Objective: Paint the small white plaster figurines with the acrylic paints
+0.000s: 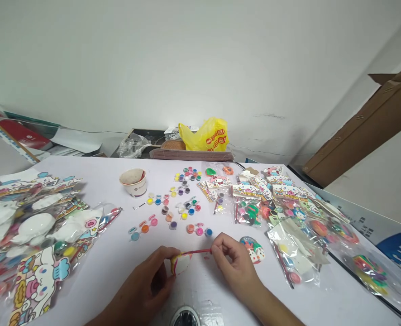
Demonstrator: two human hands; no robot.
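Near the front middle of the white table, my left hand (155, 276) grips a small white figure (181, 264) with yellow and pink paint along its edge. A thin red brush (198, 251) is pinched between the fingertips of my right hand (232, 260), and its tip touches the top of the figure. Just beyond my right hand lies a painted round piece (255, 250) in red, green, white and blue. Small open paint pots (199, 231) in several colours stand past my hands.
A paper cup (133, 182) stands at the back left. Packaged white figures (34, 226) cover the left side, and more craft packets (297, 258) lie on the right. A yellow bag (207, 136) sits behind the table. A round object (185, 317) is at the front edge.
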